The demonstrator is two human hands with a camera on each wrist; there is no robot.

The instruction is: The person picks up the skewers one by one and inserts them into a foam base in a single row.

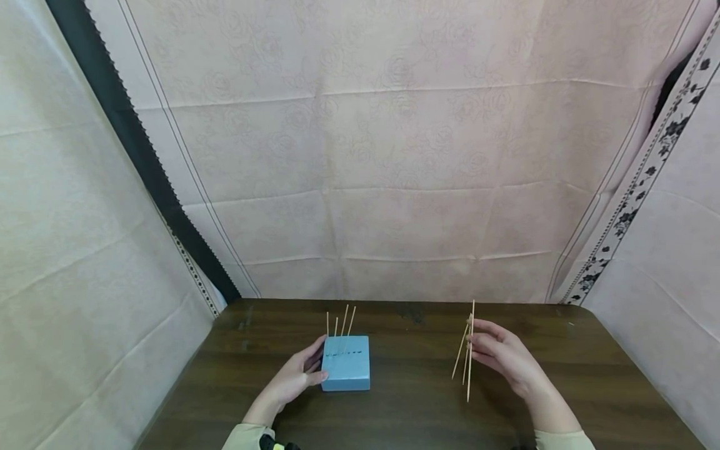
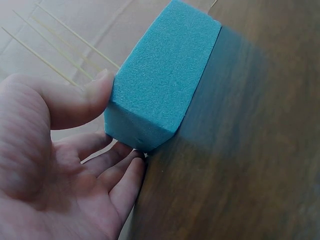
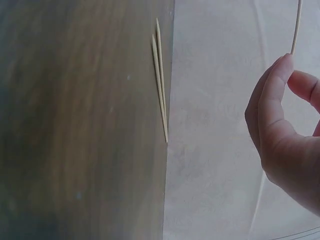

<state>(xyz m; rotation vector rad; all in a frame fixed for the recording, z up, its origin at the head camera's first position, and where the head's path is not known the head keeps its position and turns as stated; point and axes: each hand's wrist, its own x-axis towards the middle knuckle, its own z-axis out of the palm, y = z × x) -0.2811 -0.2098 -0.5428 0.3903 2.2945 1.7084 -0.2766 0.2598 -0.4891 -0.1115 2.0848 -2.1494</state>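
Left hand [image 1: 292, 378]: nearest the viewer, at the left side of the blue foam block [image 1: 345, 362]. Thumb pressed on the block's upper edge, fingers curled under and against its near side; grip clamped on the block. Pale sleeve cuff [image 1: 244, 436] at the wrist.

Blue foam block: square slab, flat on the dark wood tabletop [image 1: 410, 412], left of centre. A row of small holes runs across its top face.

Standing skewers [image 1: 344, 322]: four thin wooden sticks upright in the block's far edge, slightly splayed.

Right hand [image 1: 503, 356]: well apart from the block, raised over the right half of the tabletop. Fingertips pinch a bundle of loose skewers [image 1: 468, 353], held near upright with their lower tips pointing down at the wood; grip closed on them. The right wrist view shows one stick pinched between thumb and forefinger and two more hanging alongside.

Between the hands: bare wood only.

Beyond: pink floral-pattern cloth [image 1: 394, 156] as backdrop and side walls; a dark strip [image 1: 140, 156] at the left seam.
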